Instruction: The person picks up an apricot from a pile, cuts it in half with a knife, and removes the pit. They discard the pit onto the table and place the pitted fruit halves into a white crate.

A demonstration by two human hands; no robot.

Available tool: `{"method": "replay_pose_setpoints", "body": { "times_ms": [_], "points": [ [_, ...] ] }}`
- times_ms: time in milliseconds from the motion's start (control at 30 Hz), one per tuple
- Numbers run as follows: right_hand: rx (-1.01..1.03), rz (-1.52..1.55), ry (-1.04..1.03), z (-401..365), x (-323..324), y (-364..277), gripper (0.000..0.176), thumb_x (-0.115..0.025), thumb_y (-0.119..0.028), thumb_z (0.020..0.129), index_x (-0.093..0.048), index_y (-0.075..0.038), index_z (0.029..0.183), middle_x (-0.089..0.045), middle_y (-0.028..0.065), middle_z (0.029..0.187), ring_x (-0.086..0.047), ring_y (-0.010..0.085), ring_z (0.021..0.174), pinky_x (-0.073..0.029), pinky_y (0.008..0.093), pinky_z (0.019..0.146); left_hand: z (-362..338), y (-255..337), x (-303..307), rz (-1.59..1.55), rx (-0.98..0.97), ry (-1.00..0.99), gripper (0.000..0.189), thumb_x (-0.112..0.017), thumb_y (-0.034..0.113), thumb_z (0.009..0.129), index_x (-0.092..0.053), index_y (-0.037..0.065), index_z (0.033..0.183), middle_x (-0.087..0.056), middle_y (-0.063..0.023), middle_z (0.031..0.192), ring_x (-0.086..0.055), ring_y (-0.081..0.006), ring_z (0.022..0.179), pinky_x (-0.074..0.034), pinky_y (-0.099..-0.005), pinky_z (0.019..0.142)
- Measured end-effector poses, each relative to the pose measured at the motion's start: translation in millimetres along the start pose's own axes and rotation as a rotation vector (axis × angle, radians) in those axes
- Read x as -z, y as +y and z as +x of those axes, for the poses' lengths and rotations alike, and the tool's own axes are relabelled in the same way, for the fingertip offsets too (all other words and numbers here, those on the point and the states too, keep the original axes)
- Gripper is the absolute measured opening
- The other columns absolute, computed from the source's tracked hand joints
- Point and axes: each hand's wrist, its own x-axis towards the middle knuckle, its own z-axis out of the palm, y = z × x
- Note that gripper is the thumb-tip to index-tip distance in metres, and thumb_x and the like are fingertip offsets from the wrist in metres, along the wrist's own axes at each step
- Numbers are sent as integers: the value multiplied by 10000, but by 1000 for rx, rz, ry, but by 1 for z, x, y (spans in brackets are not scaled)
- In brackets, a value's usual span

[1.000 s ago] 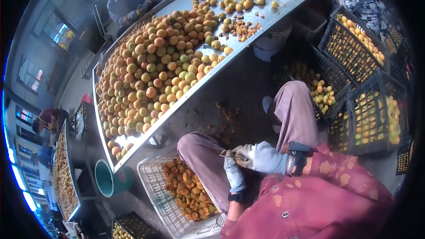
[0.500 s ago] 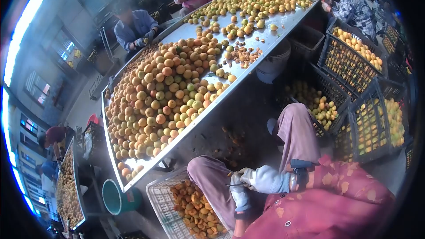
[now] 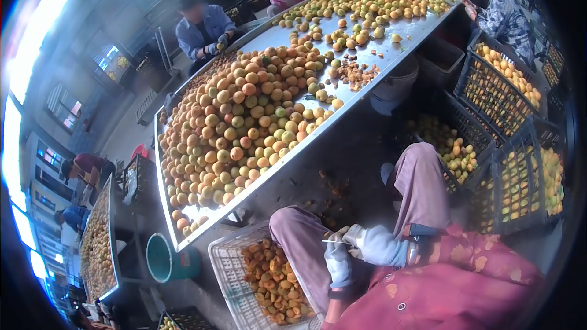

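My right hand [image 3: 373,245], in a whitish-blue glove, is closed on what looks like a small knife [image 3: 335,242], its thin pale blade pointing left across my other glove. Against it, my left hand [image 3: 337,264] is closed too, also gloved, with a dark band at the wrist. Whatever its fingers hold is mostly hidden. Both hands are over my lap, beside my mauve trouser leg [image 3: 299,232]. Left of that leg stands a white crate [image 3: 221,256] with many orange halved apricots [image 3: 275,281] in it.
A metal-edged table [image 3: 244,208] bears a large heap of apricots [image 3: 244,104] and scattered pits [image 3: 354,73]. A green bucket [image 3: 174,258] stands by its corner. Black crates of fruit [image 3: 498,88] are stacked at right. Co-workers [image 3: 205,30] sit along the table's far side.
The whole view has shifted, so the table and crates appear further right. My hands stay together; the blade now shows pale instead of dark, lying across the left glove.
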Motion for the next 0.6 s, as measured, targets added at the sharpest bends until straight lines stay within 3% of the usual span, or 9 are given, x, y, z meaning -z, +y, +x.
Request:
{"method": "replay_pose_setpoints", "body": {
  "times_ms": [100, 133, 233, 367, 433, 500, 533, 567, 600],
  "points": [
    [43, 126, 52, -3, 1, 2, 353, -596, -385, 858, -562, -111, 1077, -572, 74, 886, -577, 231, 532, -417, 415, 401, 0, -6, -1, -322, 74, -45, 224, -511, 197, 1006, -617, 8, 1063, -626, -35, 944, -568, -99, 862, -473, -245, 764],
    [73, 156, 109, -1, 4, 1, 345, -598, -363, 864, -567, -93, 1076, -591, 83, 930, -587, 221, 531, -442, 394, 424, 1, -15, 1, -367, 63, -71, 318, -460, 227, 1030, -631, -36, 1082, -669, -92, 1020, -629, -151, 872, -520, -288, 787],
    [145, 163, 125, -2, 8, 1, 312, -612, -337, 864, -571, -100, 1062, -595, 90, 924, -598, 220, 529, -453, 379, 428, 2, -9, 2, -579, 200, -114, 297, -469, 221, 1025, -614, -35, 1060, -667, -93, 1017, -635, -160, 865, -523, -285, 771],
    [204, 164, 178, 5, 32, -3, 231, -629, -307, 862, -586, -123, 996, -583, 86, 776, -631, 242, 562, -488, 382, 456, 6, 7, 5, -609, 353, -114, 284, -469, 233, 1025, -607, -14, 1047, -662, -76, 984, -636, -148, 833, -528, -279, 740],
    [175, 253, 200, 15, 38, -4, 243, -629, -316, 864, -606, -100, 973, -633, 95, 760, -659, 267, 611, -513, 390, 511, 2, 19, 8, -296, 158, -140, 268, -479, 257, 1018, -591, 20, 1072, -646, -39, 921, -620, -114, 847, -509, -259, 746],
    [-269, 734, 26, 25, 51, -8, 295, -644, -342, 855, -615, -65, 954, -671, 117, 785, -675, 304, 661, -524, 383, 558, 3, 20, 12, -310, 184, -78, 280, -477, 279, 1020, -586, 26, 1071, -644, -29, 895, -624, -115, 813, -511, -249, 716],
    [-365, 925, 145, 33, 45, -6, 292, -682, -314, 842, -618, -42, 929, -674, 92, 811, -685, 268, 670, -528, 366, 589, 2, 30, 17, -466, 273, -100, 296, -478, 290, 1019, -593, 25, 1083, -647, -28, 897, -622, -115, 799, -509, -240, 704],
    [-406, 915, 266, 43, 46, -4, 191, -701, -139, 808, -611, -30, 936, -636, 37, 744, -632, 153, 604, -507, 295, 568, 1, 41, 22, -623, 361, -121, 312, -480, 302, 1018, -600, 24, 1094, -650, -28, 899, -620, -115, 784, -506, -232, 693],
    [-579, 1202, 235, 51, 58, 1, 168, -688, -121, 811, -593, -40, 922, -612, 22, 729, -596, 131, 555, -479, 275, 526, 2, 54, 23, -700, 256, -110, 353, -494, 320, 1010, -616, 8, 1123, -658, -36, 911, -614, -122, 742, -501, -221, 637]
  ]
}}
